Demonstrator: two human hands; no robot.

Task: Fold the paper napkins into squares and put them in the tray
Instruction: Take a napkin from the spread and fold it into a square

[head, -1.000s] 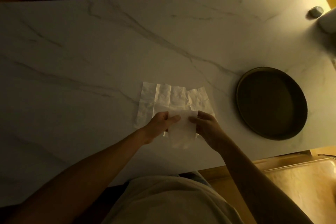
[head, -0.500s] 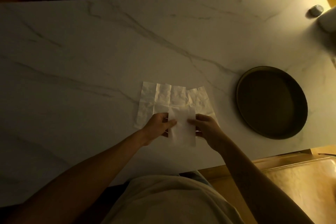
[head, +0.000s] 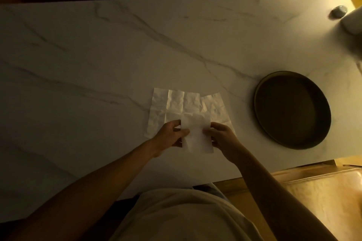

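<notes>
Both hands, left hand (head: pixel 170 135) and right hand (head: pixel 221 139), pinch the napkin (head: pixel 196 135) by its sides; match edges squarely before creasing, I'd judge.

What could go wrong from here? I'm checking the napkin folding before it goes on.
The napkin strip, pinched by the left hand and right hand, is longer than it is wide; unless it is folded again, it won't be a square. It sits over the unfolded napkins, so pressing a crease may drag or wrinkle them. The tray lies near the table's near edge, so a careless reach might nudge it.
</notes>
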